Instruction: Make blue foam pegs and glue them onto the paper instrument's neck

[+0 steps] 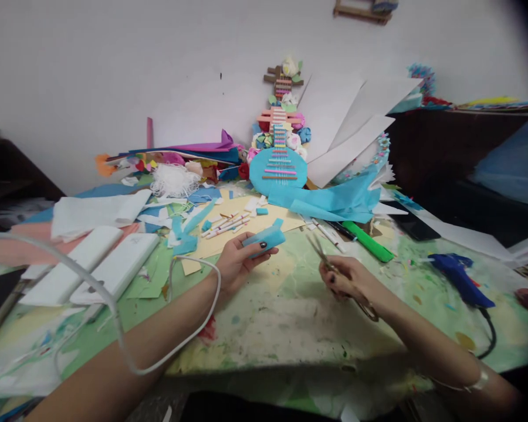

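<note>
My left hand (240,261) is closed on a folded piece of light blue paper (266,237), held just above the paint-stained table (286,316). My right hand (347,280) grips a pair of scissors (321,252), their blades pointing up and left, a short way right of the blue paper and not touching it. A white cable (189,334) loops over my left forearm.
A blue paper guitar craft (279,158) leans on the wall among white sheets. Blue paper scraps, pens (226,225), a green marker (367,241), a blue glue gun (460,278), a dark phone (411,225) and white foam blocks (92,264) litter the table.
</note>
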The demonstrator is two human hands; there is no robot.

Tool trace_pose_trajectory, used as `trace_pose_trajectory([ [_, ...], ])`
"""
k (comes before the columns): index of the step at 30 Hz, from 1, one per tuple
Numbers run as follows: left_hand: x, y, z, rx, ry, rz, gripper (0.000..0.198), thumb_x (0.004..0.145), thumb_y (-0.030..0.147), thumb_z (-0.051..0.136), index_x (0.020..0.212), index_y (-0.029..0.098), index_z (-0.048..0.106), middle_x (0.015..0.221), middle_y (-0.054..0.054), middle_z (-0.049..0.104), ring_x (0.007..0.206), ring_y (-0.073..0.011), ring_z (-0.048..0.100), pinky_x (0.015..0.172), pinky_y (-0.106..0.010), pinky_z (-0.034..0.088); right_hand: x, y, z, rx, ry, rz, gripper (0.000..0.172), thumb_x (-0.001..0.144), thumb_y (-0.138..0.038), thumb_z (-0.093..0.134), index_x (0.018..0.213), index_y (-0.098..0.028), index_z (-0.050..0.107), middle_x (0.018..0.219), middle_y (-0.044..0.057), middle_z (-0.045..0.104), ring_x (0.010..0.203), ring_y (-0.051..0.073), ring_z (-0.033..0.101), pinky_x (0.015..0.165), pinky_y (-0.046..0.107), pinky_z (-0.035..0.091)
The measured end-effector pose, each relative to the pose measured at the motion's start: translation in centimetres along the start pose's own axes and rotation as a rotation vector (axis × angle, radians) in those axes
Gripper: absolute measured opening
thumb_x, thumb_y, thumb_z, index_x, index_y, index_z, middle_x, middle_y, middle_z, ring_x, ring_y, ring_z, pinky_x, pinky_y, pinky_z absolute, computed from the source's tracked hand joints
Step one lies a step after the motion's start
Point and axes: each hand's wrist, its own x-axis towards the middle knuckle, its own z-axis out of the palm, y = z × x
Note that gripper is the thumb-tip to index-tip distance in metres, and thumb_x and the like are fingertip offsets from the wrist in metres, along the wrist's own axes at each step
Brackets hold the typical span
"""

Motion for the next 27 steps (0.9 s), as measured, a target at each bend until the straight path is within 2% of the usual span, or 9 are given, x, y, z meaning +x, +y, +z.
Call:
trace_pose_trajectory([
  [4,0.0,0.0,-0.2,-0.004,-0.017,0.021,0.027,0.062,0.015,0.077,0.074,0.014,0.052,0.08,-0.005,0.071,0.079,-0.0207,0.07,0.071,-0.026,0.051,2.3,-0.7,2.7,-0.117,-0.039,-0.035,0.047,0.076,-0.062,0.054,0.066,-0.017,0.044,0.057,-0.005,0.033,0.049,0.008,0.033,0.045,0.022,0.023],
  [8,0.0,0.0,-0.2,-0.009,-0.011,0.028,0.026,0.063,0.015,0.076,0.073,0.014,0.052,0.08,-0.004,0.071,0.08,-0.0188,0.07,0.073,-0.025,0.05,3.7,-0.9,3.9,-0.128,-0.024,-0.083,0.046,0.076,-0.061,0.054,0.067,-0.017,0.046,0.057,-0.006,0.031,0.051,0.008,0.031,0.047,0.023,0.021],
  [12,-0.3,0.0,0.2,-0.029,-0.006,0.014,0.026,0.061,0.014,0.076,0.069,0.014,0.051,0.076,-0.003,0.07,0.076,-0.0163,0.068,0.076,-0.026,0.049,4.3,-0.9,4.4,-0.118,0.001,-0.101,0.044,0.076,-0.059,0.055,0.068,-0.017,0.048,0.056,-0.006,0.031,0.052,0.009,0.032,0.048,0.023,0.021],
  [19,-0.5,-0.4,0.3,-0.032,-0.021,-0.006,0.021,0.062,0.014,0.075,0.07,0.013,0.055,0.079,-0.004,0.07,0.079,-0.0171,0.067,0.085,-0.032,0.047,4.6,-0.6,4.9,-0.123,0.047,-0.109,0.04,0.076,-0.055,0.058,0.068,-0.017,0.048,0.057,-0.005,0.034,0.052,0.009,0.033,0.049,0.023,0.022],
  [27,-0.6,-0.4,0.6,-0.027,-0.005,-0.02,0.019,0.061,0.014,0.075,0.071,0.013,0.059,0.078,-0.005,0.069,0.078,-0.0179,0.067,0.085,-0.034,0.046,4.5,-0.4,5.1,-0.153,0.078,-0.13,0.039,0.077,-0.055,0.056,0.069,-0.017,0.048,0.058,-0.005,0.036,0.053,0.009,0.034,0.048,0.022,0.024],
])
